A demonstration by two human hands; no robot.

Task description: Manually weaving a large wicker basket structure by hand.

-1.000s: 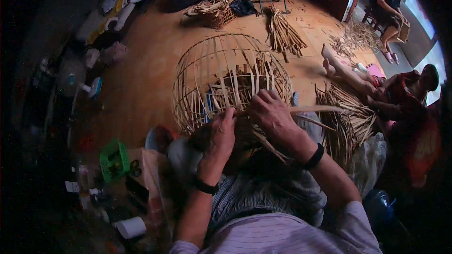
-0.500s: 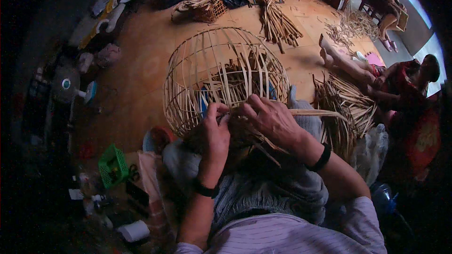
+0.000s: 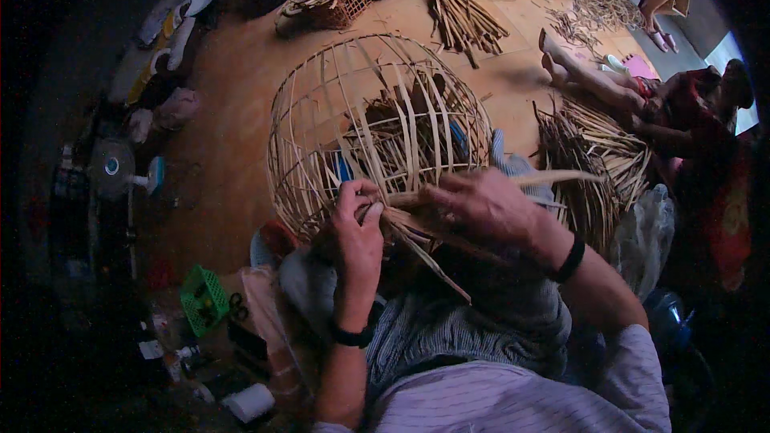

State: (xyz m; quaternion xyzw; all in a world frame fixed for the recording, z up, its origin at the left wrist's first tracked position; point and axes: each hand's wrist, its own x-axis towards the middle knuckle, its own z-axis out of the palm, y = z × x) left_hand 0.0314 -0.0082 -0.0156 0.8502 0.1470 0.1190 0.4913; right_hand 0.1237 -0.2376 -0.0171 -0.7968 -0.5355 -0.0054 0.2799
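Since the earlier frame, the right hand (image 3: pixel 497 212) has drawn away from the left hand (image 3: pixel 358 228), so the gap between them is wider. The left hand's thumb and fingers are closed on the near edge of a round basket (image 3: pixel 411 132); the right hand, blurred, is curled around a pale strip (image 3: pixel 561 177) whose free end sticks out well past the knuckles.

The basket sits in front of the person's knees, its near edge just above the lap. It is an unfinished-looking openwork globe of tan, flat strips: long ribs curve from the far side toward the person, crossed by thin, darker hoops that leave wide gaps. A few ribs in the middle are broader and paler, slightly bent and leaning at differing angles. On the left the ribs and hoops crowd into a tighter mesh. Through the lattice show dark brown pieces and touches of blue; whether they lie inside or behind is unclear. Loose ends (image 3: pixel 437 271) hang from the near edge, splayed toward the trousers (image 3: pixel 449 337).
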